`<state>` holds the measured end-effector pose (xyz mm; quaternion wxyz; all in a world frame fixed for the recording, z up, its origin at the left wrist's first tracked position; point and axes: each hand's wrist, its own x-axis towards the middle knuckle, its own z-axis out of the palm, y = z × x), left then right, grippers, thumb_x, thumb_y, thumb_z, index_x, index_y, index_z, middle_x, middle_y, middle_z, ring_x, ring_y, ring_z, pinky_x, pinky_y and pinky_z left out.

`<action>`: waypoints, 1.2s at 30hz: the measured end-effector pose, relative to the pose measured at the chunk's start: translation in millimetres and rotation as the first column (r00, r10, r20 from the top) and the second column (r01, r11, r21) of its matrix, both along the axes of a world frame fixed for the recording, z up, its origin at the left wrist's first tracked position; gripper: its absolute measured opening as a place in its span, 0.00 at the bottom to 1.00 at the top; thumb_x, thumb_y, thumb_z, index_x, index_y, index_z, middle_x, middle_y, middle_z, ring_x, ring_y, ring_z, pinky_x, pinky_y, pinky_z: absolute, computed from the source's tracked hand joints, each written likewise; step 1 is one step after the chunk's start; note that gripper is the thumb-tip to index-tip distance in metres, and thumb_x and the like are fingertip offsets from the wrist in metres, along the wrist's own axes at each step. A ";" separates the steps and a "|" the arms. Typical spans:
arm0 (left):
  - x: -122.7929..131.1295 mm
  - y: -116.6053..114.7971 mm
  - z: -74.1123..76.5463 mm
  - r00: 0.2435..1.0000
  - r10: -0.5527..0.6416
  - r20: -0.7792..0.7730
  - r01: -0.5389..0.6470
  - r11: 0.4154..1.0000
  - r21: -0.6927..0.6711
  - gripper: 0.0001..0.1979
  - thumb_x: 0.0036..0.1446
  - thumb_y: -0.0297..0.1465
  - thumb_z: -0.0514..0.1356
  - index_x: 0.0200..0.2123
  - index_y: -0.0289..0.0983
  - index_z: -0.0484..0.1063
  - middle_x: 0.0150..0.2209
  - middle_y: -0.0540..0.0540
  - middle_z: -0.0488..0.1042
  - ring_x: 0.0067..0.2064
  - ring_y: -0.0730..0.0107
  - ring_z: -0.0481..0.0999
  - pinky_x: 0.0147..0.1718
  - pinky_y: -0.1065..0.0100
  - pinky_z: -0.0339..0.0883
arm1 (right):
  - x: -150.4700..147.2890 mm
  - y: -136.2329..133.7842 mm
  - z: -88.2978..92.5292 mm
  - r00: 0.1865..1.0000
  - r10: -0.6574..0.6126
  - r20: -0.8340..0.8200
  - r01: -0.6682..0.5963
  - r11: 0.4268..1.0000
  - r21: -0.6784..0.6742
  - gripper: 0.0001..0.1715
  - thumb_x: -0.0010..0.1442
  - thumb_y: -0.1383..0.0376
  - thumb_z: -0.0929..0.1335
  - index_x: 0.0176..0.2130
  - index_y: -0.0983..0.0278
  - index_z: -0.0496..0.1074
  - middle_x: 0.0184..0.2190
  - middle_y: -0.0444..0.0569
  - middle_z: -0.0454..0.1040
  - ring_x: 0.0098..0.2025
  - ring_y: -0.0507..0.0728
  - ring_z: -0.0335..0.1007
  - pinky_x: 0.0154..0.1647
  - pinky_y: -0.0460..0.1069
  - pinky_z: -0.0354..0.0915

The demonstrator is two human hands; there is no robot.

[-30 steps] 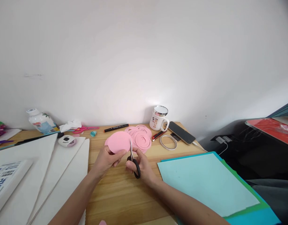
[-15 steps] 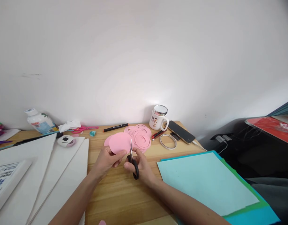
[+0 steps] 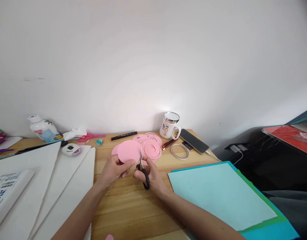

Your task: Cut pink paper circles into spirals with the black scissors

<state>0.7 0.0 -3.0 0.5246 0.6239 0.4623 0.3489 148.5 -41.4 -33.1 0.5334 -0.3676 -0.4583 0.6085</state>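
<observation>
Between its thumb and fingers, my left hand (image 3: 117, 169) pinches a pink paper circle (image 3: 129, 151) by its lower edge, tilted up above the desk. My right hand (image 3: 151, 175) is closed round the black handles of a pair of scissors (image 3: 146, 178). The blades point up and meet the circle's right edge; whether they are fully closed I cannot tell. Just behind the circle lies a pile of pink paper pieces (image 3: 152, 150), some cut into spirals. The held circle hides part of another pink piece (image 3: 114, 150).
A white mug (image 3: 169, 125), a phone (image 3: 194, 140) and a silver ring (image 3: 179, 151) stand or lie behind right. Blue and green sheets (image 3: 218, 196) cover the right side. White boards (image 3: 75, 196), a bottle (image 3: 44, 129) and pink scissors (image 3: 91, 137) are left; a black marker (image 3: 124, 135) lies behind.
Hands, circle and scissors have hardly moved. The scissors are turned slightly at the circle's right edge, and the whole view has shifted a little.
</observation>
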 end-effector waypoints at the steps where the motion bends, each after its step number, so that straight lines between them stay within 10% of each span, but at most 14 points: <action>1: -0.1 0.0 0.0 1.000 0.001 0.002 -0.001 1.000 -0.001 0.21 0.47 0.41 0.62 0.12 0.36 0.59 0.11 0.54 0.59 0.15 0.80 0.55 0.16 0.73 0.47 | 0.1 0.0 -1.1 1.000 -0.001 0.000 0.001 1.000 0.001 0.35 0.42 0.51 0.74 0.43 0.59 0.58 0.23 0.37 0.63 0.21 0.48 0.55 0.21 0.44 0.50; 36: 0.9 -0.9 -0.1 0.999 0.002 0.047 0.000 0.999 -0.035 0.20 0.47 0.38 0.62 0.13 0.35 0.60 0.11 0.55 0.59 0.15 0.81 0.55 0.15 0.74 0.47 | -1.1 0.7 -4.7 0.998 0.032 -0.056 -0.031 0.999 0.012 0.34 0.42 0.58 0.76 0.43 0.60 0.58 0.22 0.37 0.63 0.22 0.48 0.52 0.20 0.43 0.48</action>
